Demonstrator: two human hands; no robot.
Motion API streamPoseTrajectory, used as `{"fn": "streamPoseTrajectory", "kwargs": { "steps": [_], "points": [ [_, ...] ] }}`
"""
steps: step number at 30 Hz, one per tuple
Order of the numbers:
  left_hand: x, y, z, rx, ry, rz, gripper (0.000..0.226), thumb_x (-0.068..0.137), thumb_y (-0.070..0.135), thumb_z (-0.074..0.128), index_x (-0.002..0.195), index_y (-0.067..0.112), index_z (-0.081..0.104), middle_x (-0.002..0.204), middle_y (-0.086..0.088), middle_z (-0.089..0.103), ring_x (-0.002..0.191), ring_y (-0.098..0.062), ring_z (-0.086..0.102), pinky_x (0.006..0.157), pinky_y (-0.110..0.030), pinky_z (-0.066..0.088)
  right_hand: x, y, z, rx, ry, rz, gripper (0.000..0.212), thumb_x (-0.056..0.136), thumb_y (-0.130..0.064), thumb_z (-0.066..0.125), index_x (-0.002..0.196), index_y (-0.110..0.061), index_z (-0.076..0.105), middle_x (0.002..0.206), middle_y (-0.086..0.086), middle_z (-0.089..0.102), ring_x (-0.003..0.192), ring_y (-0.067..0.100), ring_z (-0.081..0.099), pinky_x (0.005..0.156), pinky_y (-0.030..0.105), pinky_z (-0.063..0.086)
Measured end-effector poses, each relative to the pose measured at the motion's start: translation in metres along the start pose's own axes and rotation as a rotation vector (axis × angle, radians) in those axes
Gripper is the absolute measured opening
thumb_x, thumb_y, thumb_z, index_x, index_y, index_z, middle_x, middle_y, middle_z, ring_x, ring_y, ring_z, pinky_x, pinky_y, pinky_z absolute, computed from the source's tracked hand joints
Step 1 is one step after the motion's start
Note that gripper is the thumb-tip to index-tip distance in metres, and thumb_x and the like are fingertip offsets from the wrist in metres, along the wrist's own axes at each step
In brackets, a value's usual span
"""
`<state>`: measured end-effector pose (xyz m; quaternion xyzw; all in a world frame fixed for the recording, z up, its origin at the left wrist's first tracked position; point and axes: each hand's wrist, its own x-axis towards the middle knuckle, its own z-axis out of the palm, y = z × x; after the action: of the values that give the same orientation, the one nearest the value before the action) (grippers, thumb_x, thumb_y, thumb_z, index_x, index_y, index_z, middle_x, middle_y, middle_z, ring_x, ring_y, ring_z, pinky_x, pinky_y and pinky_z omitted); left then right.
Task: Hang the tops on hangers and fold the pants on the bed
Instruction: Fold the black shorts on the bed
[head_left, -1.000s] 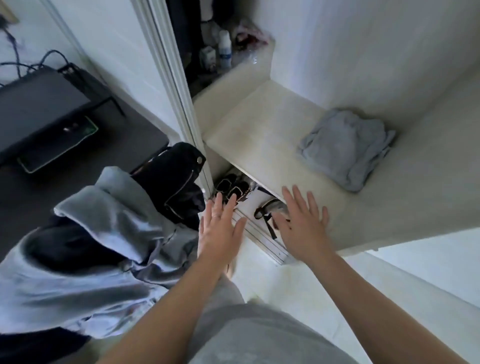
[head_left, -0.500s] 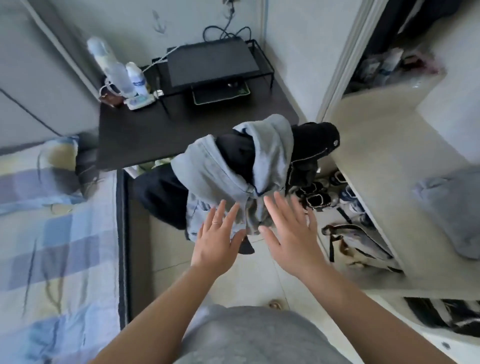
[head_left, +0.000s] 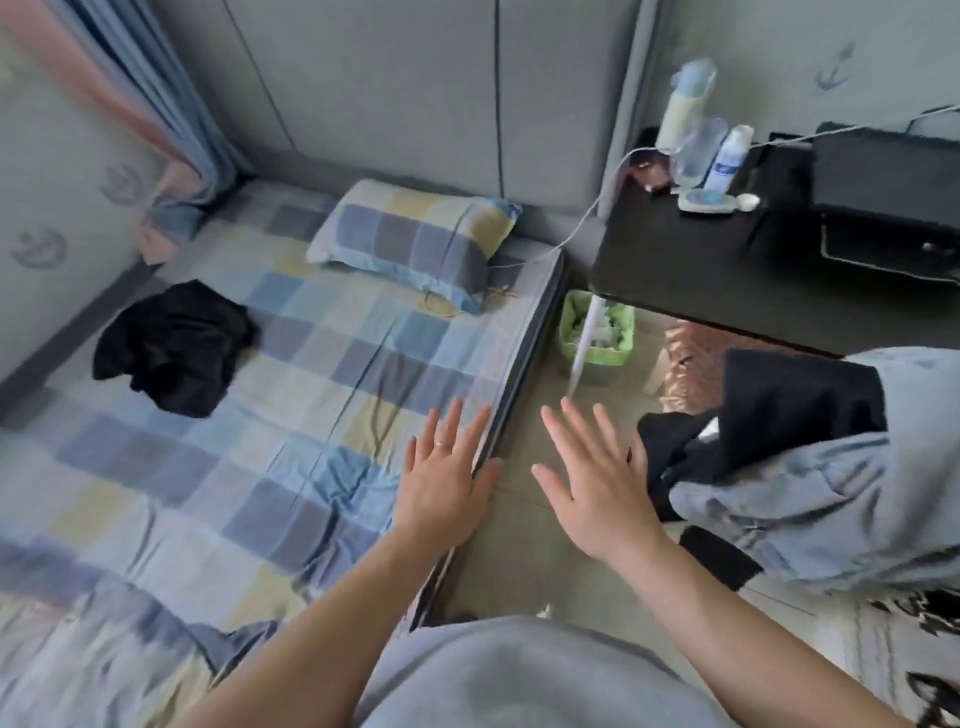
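Observation:
A crumpled black garment lies on the checked bed near the wall, at the left. My left hand hovers over the bed's right edge, fingers spread, holding nothing. My right hand is spread flat above the floor beside the bed, also holding nothing. At the right, a heap of grey and black clothes is piled close to my right hand, apart from it. No hanger is in view.
A checked pillow lies at the head of the bed. A black desk at the right holds bottles and a dark box. A green basket stands on the floor under the desk. Curtain at the far left.
The view has swung left from the wardrobe shelf to the bed. Both hands stay spread and hold nothing; the clothes heap now lies at the right.

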<state>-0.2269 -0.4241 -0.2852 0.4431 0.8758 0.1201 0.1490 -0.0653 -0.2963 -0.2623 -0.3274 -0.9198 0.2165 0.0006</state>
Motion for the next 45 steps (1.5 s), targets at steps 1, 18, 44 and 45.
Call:
{"fn": "streamPoseTrajectory", "kwargs": {
  "steps": [1,18,44,45],
  "points": [
    [-0.002,-0.023,-0.007,0.0,0.009,-0.043,0.062,0.102,0.061,0.027,0.157,0.048,0.0,0.169,0.009,-0.006,0.156,-0.02,-0.01,0.124,-0.047,0.002,0.014,-0.017,0.008,-0.016,-0.033,-0.026,0.063,0.101,-0.061,0.022,0.157,-0.042,0.002,0.168,-0.014,-0.003,0.155,0.021,-0.007,0.12,0.059,0.0],
    [0.023,-0.207,-0.038,-0.2,0.102,-0.619,0.064,0.099,0.067,0.021,0.158,0.046,0.006,0.169,0.007,-0.001,0.156,-0.023,-0.005,0.125,-0.048,0.008,0.227,-0.168,0.074,-0.263,-0.369,-0.464,0.065,0.102,-0.059,0.021,0.158,-0.039,-0.002,0.167,-0.012,-0.01,0.154,0.022,-0.015,0.118,0.057,-0.011],
    [0.226,-0.666,0.039,-0.057,-0.011,-0.695,0.062,0.103,0.06,0.028,0.159,0.042,0.007,0.17,0.001,0.003,0.156,-0.029,0.002,0.123,-0.05,0.014,0.549,-0.391,0.394,-0.302,-0.417,-0.403,0.066,0.101,-0.057,0.028,0.158,-0.039,0.001,0.168,-0.014,-0.005,0.154,0.022,-0.008,0.12,0.056,-0.002],
    [0.235,-0.693,0.054,-0.062,-0.022,-0.7,0.063,0.103,0.06,0.027,0.159,0.042,0.005,0.17,0.001,0.0,0.156,-0.03,0.001,0.123,-0.05,0.014,0.566,-0.402,0.421,-0.33,-0.43,-0.421,0.066,0.101,-0.058,0.028,0.158,-0.04,0.001,0.168,-0.014,-0.006,0.154,0.021,-0.007,0.12,0.056,-0.001]
  ]
}}
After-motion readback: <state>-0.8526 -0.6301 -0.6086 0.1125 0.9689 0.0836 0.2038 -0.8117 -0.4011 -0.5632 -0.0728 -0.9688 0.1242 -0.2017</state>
